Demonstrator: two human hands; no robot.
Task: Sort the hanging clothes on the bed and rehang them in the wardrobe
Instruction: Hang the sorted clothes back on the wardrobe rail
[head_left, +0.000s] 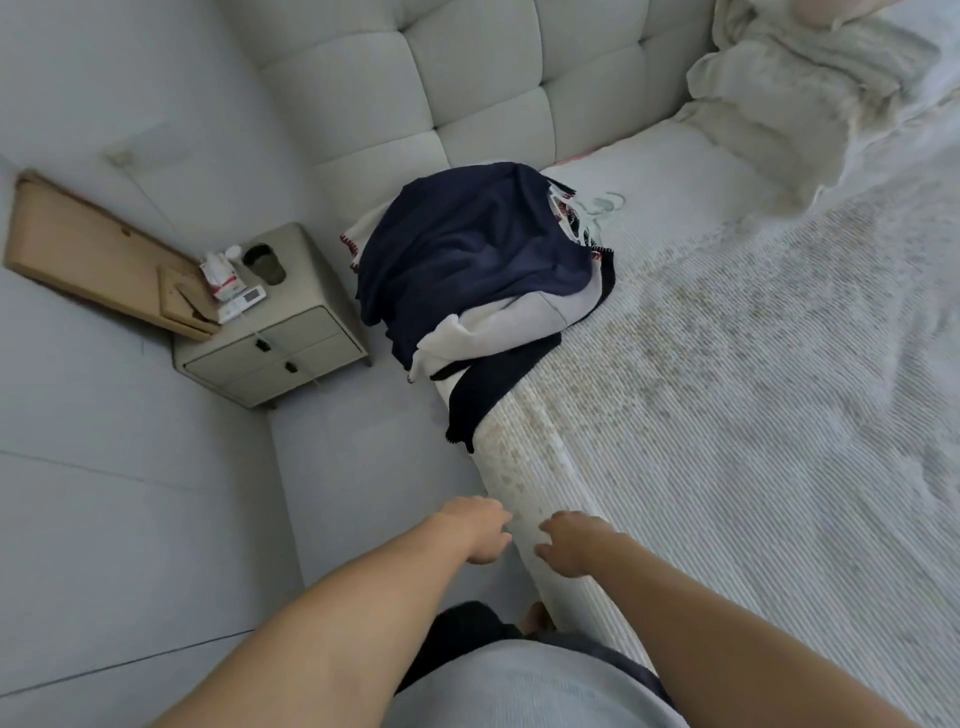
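Writing: none legible. Clothes pile (467, 270) on bed (727, 415) edge, well beyond left hand (480, 530) and right hand (571, 543), both loosely curled, empty.

The single head-worn camera looks forward and steeply down from standing height at the bed's side edge, wide-angle so straight lines bow toward the borders. Nearest the lens are both forearms, the left hand (480, 530) and right hand (571, 543); the bed (727, 415) fills the right, the headboard (467, 88) lies farthest, the floor (130, 467) left.
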